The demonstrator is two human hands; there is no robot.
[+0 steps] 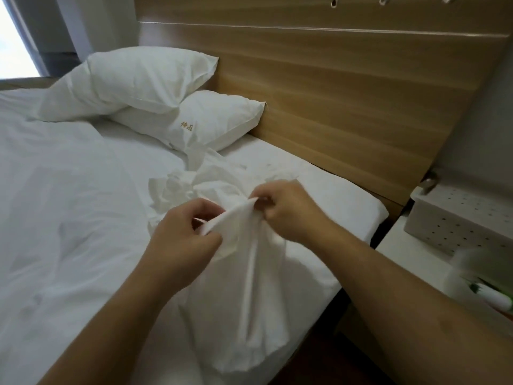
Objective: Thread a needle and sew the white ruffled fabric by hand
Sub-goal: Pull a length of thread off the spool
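The white fabric (249, 287) hangs in folds over the bed's near edge, and its ruffled part (177, 190) lies crumpled on the sheet behind my hands. My left hand (183, 240) pinches the fabric's upper edge from the left. My right hand (288, 209) pinches the same edge from the right, a short stretch of cloth held taut between them. No needle or thread shows in either hand; the image is too blurred to tell.
Two white pillows (144, 87) lie against the wooden headboard (347, 93). The white bed (69, 204) fills the left. A white bedside table (410, 254) at right carries a dotted box (458, 218) and a green-and-white object (491, 298).
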